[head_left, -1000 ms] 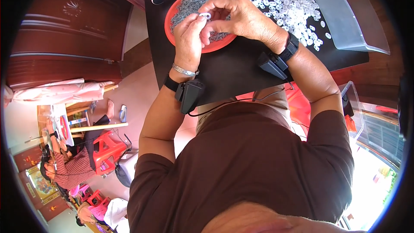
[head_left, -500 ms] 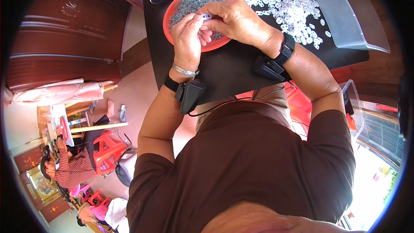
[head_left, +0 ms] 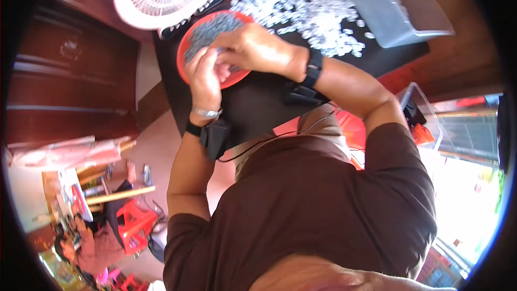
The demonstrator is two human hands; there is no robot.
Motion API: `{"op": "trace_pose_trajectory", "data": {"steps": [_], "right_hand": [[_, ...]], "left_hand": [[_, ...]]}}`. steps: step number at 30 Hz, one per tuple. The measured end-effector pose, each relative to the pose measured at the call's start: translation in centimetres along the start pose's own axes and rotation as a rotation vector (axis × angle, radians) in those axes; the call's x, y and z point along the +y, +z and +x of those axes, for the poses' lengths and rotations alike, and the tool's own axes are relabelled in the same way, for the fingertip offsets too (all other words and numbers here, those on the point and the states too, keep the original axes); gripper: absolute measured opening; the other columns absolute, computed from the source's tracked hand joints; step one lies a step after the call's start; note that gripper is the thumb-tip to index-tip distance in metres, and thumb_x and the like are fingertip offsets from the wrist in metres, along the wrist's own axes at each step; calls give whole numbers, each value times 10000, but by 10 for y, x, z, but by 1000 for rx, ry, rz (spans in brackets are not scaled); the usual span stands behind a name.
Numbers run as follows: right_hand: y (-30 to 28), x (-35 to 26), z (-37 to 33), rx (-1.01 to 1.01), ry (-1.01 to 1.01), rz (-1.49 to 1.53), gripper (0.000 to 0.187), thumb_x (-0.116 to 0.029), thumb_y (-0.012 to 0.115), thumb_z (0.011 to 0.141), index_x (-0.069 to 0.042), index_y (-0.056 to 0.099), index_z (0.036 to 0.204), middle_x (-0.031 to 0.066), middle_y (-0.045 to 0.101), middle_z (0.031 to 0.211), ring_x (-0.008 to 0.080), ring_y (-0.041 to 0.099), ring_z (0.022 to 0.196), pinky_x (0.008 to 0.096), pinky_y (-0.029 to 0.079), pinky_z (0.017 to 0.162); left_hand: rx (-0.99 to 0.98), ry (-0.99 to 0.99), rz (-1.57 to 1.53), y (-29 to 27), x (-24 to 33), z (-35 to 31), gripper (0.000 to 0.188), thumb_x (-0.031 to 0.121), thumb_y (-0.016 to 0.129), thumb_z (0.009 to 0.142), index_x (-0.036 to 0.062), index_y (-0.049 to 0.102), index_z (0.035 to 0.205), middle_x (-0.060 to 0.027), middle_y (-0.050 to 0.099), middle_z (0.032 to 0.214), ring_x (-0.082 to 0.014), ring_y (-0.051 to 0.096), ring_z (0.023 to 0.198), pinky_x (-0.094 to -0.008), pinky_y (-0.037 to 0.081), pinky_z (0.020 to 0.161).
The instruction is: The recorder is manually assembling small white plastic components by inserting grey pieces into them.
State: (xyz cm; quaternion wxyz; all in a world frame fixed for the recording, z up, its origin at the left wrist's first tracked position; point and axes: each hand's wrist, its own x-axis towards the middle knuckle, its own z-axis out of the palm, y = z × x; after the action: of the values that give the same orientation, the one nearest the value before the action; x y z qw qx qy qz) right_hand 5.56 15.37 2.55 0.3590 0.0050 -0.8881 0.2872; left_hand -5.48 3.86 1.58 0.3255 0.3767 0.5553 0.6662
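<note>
Above the red bowl, my left hand and my right hand meet at the fingertips. Between them they pinch a small clear plastic piece, which motion blur and the fingers largely obscure. Many small grey screw-like parts fill the bowl, partly covered by my hands. To the right of the bowl, a spread heap of small clear plastic pieces lies on the black table; some show holes.
A white fan stands left of the heap, behind the bowl. At the table's right lies a translucent tray. Black boxes are strapped to my wrists, with a cable hanging below. Far left, a person sits near a red stool.
The whole view has shifted, so the table and hands sit further left and lower, and more of the fan shows. My hands stay joined over the bowl, now blurred.
</note>
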Motion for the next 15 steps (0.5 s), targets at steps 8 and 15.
{"op": "trace_pose_trajectory", "data": {"steps": [8, 15], "right_hand": [[-61, -38, 20, 271, -46, -331, 261, -207, 720, 757, -62, 663, 967, 111, 661, 756, 272, 653, 662, 333, 524, 599], [-203, -74, -6, 693, 52, -849, 233, -174, 681, 772, -26, 666, 951, 177, 647, 785, 310, 638, 636, 343, 513, 566]], "left_hand": [[61, 169, 108, 2, 5, 1, 265, 232, 473, 926, 18, 596, 829, 5, 518, 618, -54, 446, 493, -178, 331, 449], [37, 171, 41, 3, 5, 5, 213, 196, 496, 913, 32, 598, 823, 10, 528, 612, -62, 458, 487, -185, 308, 440]]}}
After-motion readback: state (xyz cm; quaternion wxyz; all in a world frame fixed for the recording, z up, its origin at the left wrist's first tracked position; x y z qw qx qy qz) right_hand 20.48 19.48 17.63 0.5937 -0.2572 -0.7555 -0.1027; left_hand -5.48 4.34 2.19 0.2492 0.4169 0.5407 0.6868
